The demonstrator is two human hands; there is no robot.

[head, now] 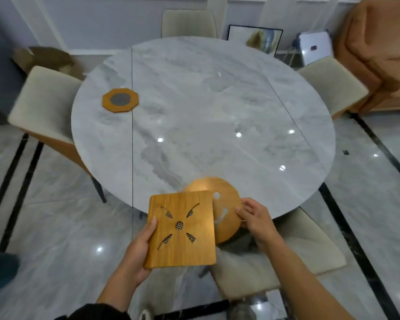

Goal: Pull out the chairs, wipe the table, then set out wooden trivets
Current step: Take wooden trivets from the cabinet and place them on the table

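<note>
Head view, looking down over the round marble table (pixel 203 125).

- Left hand (pixel 136 255): grips the square wooden trivet (pixel 181 229) at its left edge, thumb on top, fingers underneath. The trivet is held in the air just off the table's near edge and roughly level. It has a round centre cut-out and four leaf-shaped slots.
- Right hand (pixel 254 215): fingers pinch the right rim of the round wooden trivet (pixel 229 199). This one has a smiley-face cut-out. Its far part sits over the table's near edge. Its left part is hidden behind the square trivet. I cannot tell whether the two trivets touch.
- Octagonal wooden trivet (pixel 120 100): lies flat on the table near its left rim, just left of the dark seam line. It has a grey mesh circle in its middle.
- Chairs: all cream-seated. One is at the table's left side (pixel 44 100), one at the far side (pixel 188 23) and one at the right side (pixel 330 84). The fourth stands at the near side (pixel 286 257), its seat below my right forearm.
- Beyond the table's far right: a framed picture (pixel 255 38) leans on the wall. An orange armchair (pixel 374 54) stands further right.
- Beyond the left chair: a cardboard box (pixel 44 58), blurred.
</note>
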